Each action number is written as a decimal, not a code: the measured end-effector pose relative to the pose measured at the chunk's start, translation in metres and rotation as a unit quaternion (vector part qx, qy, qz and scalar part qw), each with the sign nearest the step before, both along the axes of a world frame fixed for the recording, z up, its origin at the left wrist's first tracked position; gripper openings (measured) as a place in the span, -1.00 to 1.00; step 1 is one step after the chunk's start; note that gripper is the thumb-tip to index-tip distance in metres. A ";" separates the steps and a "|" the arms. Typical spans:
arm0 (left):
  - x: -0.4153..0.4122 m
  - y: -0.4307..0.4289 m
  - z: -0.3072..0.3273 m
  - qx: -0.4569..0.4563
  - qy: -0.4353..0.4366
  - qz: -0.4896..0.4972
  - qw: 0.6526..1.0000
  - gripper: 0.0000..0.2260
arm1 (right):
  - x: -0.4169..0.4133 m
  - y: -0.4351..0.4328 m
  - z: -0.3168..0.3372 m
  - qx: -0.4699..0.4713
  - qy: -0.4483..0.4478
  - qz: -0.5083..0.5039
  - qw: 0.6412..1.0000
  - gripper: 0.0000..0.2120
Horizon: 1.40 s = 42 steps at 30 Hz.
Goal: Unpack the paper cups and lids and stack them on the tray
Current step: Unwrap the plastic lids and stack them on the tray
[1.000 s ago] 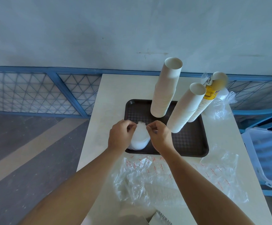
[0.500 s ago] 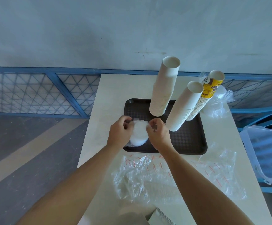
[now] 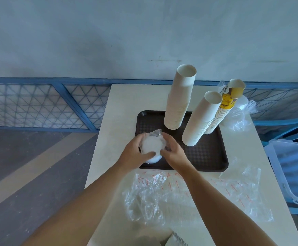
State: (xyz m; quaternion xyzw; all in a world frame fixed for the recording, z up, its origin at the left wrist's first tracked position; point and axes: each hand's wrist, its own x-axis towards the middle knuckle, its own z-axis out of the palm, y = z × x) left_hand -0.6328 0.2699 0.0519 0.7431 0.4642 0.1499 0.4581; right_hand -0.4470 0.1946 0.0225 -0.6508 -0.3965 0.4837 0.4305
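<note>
Standing on end at the near left corner of the brown tray, a stack of lids in a thin clear wrapper is gripped from both sides. The fingers of the left hand are curled round its left side with the thumb laid across the front, and the fingers of the right hand are curled round its right side. Farther back on the tray three tall stacks of paper cups are set upright: a white stack, a second white stack to its right, and behind that a stack topped by a yellow printed cup. Crumpled clear bags are spread on the table near the person, and another bag is seen beyond the tray's right edge.
</note>
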 end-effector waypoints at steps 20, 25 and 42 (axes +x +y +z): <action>-0.006 0.007 -0.039 -0.019 0.042 -0.022 0.999 -0.21 | 0.014 -0.009 -0.039 0.085 -0.173 0.107 0.975 -0.16; -0.003 0.005 -0.049 0.001 0.049 -0.011 0.999 -0.23 | 0.010 -0.008 -0.048 0.081 -0.230 0.090 0.966 -0.25; -0.005 0.007 -0.052 -0.017 0.010 -0.003 1.000 -0.20 | 0.016 0.002 -0.047 0.085 -0.236 0.113 0.961 -0.22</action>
